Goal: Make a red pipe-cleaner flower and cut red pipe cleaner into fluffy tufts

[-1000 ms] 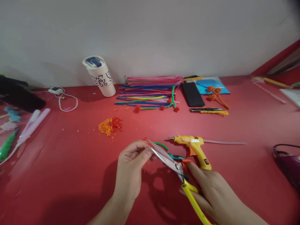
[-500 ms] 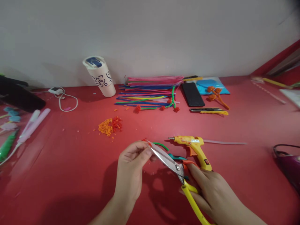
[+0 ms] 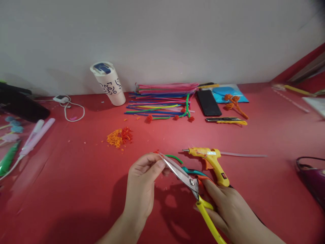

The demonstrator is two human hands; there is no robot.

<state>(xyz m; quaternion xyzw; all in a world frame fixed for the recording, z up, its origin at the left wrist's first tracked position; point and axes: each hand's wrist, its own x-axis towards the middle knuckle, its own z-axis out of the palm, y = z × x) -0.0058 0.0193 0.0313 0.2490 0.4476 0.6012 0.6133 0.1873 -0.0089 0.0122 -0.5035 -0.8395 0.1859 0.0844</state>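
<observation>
My right hand (image 3: 230, 206) is wrapped round the handles of a pair of scissors (image 3: 181, 174), one handle yellow and the other orange. Their blades look nearly closed and point up and left, the tips meeting the fingers of my left hand (image 3: 143, 179). Thumb and forefinger of that hand are pinched together; what lies between them is hidden. Small red bits (image 3: 156, 151) lie just beyond the fingertips. A short green pipe cleaner (image 3: 174, 158) rests behind the blades, and a teal-handled tool (image 3: 194, 171) lies partly covered by the scissors and right hand.
A yellow glue gun (image 3: 205, 153) lies right of centre. Orange and red clippings (image 3: 118, 137) form a pile to the left. Behind are pipe cleaners (image 3: 162, 88), a phone (image 3: 208, 102), a utility knife (image 3: 225, 120), an orange pipe-cleaner shape (image 3: 233, 101) and a white tumbler (image 3: 109, 83).
The scissor blades have drawn slightly closer together. A red piece seen at the left fingertips earlier no longer shows there. Both hands stay almost in place.
</observation>
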